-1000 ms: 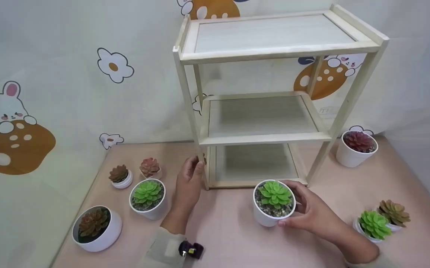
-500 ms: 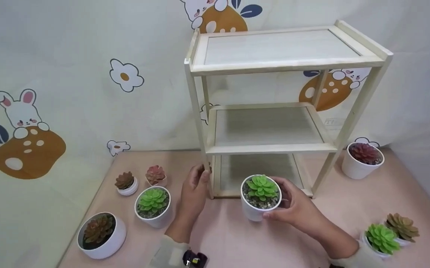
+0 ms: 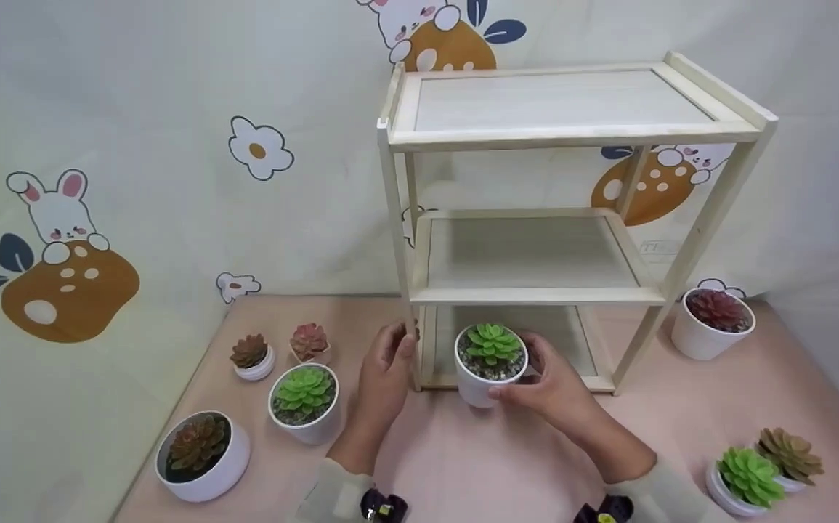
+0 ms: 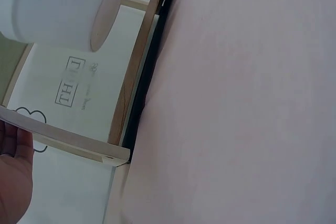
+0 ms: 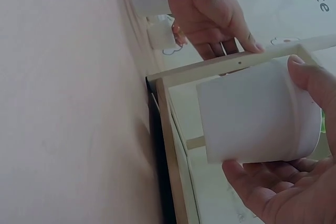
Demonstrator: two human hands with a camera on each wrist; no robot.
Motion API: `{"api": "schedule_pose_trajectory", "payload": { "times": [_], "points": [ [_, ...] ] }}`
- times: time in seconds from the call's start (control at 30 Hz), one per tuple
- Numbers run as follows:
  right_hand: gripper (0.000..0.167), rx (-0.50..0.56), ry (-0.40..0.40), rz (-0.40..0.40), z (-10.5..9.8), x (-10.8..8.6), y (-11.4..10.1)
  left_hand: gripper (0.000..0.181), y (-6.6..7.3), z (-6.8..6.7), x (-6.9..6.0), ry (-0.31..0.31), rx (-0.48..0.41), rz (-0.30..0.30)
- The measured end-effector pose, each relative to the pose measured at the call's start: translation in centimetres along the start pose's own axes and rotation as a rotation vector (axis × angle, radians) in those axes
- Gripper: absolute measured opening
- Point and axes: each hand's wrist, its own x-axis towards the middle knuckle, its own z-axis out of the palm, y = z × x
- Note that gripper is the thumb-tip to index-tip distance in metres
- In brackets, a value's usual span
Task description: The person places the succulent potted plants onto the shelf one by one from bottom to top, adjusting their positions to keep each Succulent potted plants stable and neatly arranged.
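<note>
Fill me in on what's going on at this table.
Someone is handling potted plants in front of a wooden rack. Their right hand holds a white pot with a green succulent off the table, near the front of the bottom shelf. Their left hand grips the rack's front left post. Four more potted succulents stand left of the rack, and three others to its right.

Soft, diffuse light leaves a grey shadow across the middle shelf point(image 3: 528, 254); the 2 wrist views look hazy, the tabletop point(image 4: 236, 103) washed out.
</note>
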Motion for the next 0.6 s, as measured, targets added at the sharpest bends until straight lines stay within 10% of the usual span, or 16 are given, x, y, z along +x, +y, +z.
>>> {"api": "schedule_pose_trajectory", "payload": {
  "times": [0.6],
  "points": [
    [0.099, -0.042, 0.048, 0.005, 2.8, 2.5, 1.5, 0.046, 0.2, -0.2, -0.2, -0.01, 0.019, -0.006]
  ]
}}
